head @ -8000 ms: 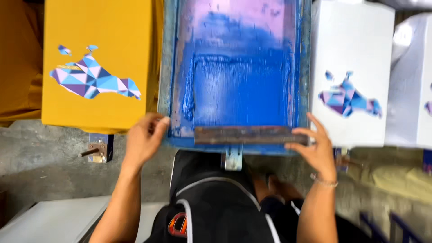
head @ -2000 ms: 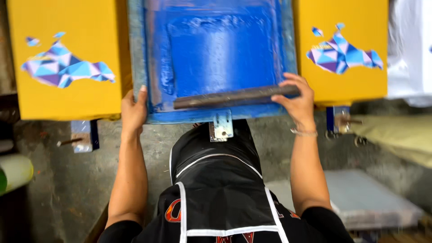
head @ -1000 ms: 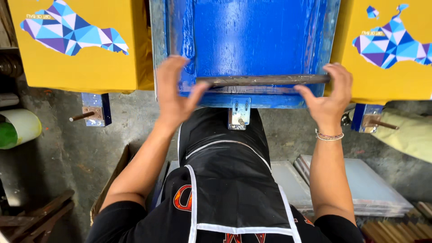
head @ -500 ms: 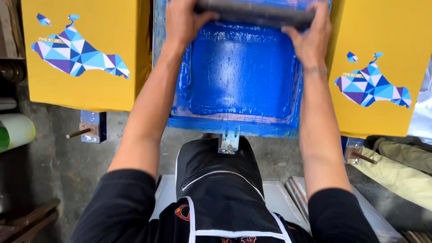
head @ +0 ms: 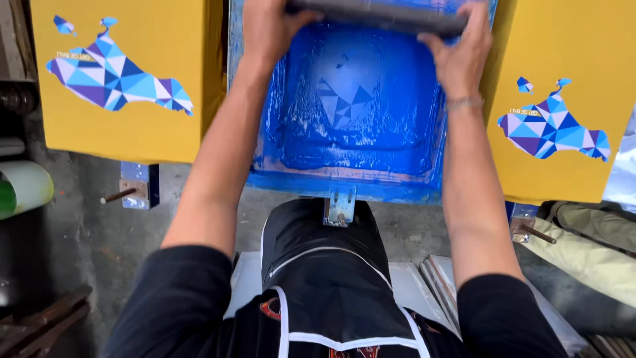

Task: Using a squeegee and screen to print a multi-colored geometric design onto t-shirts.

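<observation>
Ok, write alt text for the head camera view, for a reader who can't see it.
Both hands, left hand and right hand, grip a squeegee at the far end of a blue-inked printing screen. Yellow shirts printed with blue and purple geometric shapes lie on platens either side.

blue-inked rectangular printing screen (head: 358, 113) at centre, between two yellow boards

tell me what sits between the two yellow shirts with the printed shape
In the head view, the blue ink-covered screen lies between the left yellow shirt and the right yellow shirt; both hands grip the squeegee at its far end.
</observation>
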